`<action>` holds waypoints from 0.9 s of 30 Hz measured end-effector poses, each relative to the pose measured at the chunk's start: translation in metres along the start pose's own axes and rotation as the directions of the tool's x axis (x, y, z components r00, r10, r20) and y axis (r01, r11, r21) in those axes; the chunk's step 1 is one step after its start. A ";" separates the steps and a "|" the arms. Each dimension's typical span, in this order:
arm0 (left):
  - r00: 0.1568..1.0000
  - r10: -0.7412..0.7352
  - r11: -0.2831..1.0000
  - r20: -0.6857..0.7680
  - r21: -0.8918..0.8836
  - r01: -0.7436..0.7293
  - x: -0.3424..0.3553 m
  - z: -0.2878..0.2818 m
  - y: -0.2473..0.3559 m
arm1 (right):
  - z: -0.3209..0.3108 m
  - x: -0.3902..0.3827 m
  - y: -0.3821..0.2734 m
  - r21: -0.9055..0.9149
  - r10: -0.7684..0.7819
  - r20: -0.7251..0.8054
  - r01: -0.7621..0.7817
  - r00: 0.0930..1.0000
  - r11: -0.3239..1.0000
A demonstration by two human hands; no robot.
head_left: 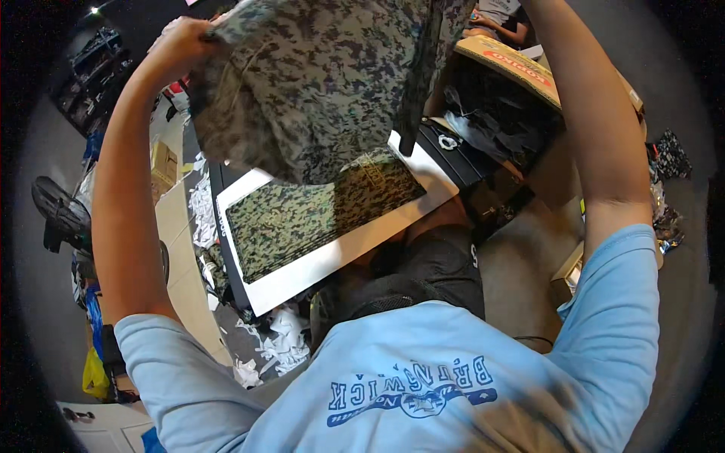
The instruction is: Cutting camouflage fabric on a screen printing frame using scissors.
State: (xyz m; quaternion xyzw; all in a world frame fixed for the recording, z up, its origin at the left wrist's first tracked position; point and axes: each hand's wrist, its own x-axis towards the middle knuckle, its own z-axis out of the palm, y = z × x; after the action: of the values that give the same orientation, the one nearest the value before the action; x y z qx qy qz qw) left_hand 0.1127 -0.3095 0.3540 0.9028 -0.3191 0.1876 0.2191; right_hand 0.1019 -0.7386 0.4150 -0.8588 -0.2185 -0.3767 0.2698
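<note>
Raised at the upper left, my left hand (185, 41) is closed on the edge of a camouflage cloth (317, 83). The cloth hangs spread out in front of me, with a dark strip down its right side. My right arm reaches up past the top edge of the picture, so that hand is out of sight. Below the hanging cloth lies a flat, neatly layered stack of camouflage fabric (302, 219), partly in shadow. It rests on a white board (332, 268) in front of my lap. The hanging cloth covers the far part of the board.
An open cardboard box (521, 72) with dark plastic inside stands at the right. White scraps (283, 340) litter the floor left of the board. A black chair base (64, 211) and a shelf (94, 64) are at the left. Another person (502, 23) sits beyond the box.
</note>
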 end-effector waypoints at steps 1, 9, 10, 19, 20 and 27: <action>1.000 0.001 1.000 0.014 -0.005 -0.001 0.015 -0.005 -0.031 | -0.003 0.000 0.008 -0.026 0.018 0.000 -0.018 1.000 1.000; 0.990 0.036 0.996 -0.139 -0.076 -0.047 -0.005 -0.018 -0.188 | 0.050 -0.023 0.000 -0.081 0.158 0.077 -0.152 0.984 0.985; 0.972 -0.191 0.982 -0.133 -0.019 0.190 0.003 -0.024 -0.179 | 0.048 -0.024 -0.006 -0.101 0.197 0.058 -0.191 0.979 0.976; 0.829 -0.192 0.968 -0.526 -0.238 0.073 -0.085 -0.034 -0.113 | 0.047 -0.076 -0.018 0.168 0.300 -0.001 -0.296 0.954 0.940; 0.859 -0.127 0.977 -0.496 -0.210 0.023 -0.103 -0.039 -0.118 | 0.048 -0.089 -0.010 0.285 0.261 -0.017 -0.245 0.965 0.927; 0.885 -0.227 0.933 -0.405 -0.352 0.079 -0.232 0.043 -0.093 | 0.069 -0.247 0.013 0.501 -0.025 -0.065 0.055 0.998 0.864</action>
State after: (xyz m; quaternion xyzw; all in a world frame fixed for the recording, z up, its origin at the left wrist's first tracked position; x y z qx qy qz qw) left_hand 0.0142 -0.1520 0.1810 0.8109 -0.2147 0.3130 0.4454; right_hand -0.0075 -0.7481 0.1827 -0.7434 -0.3189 -0.3365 0.4820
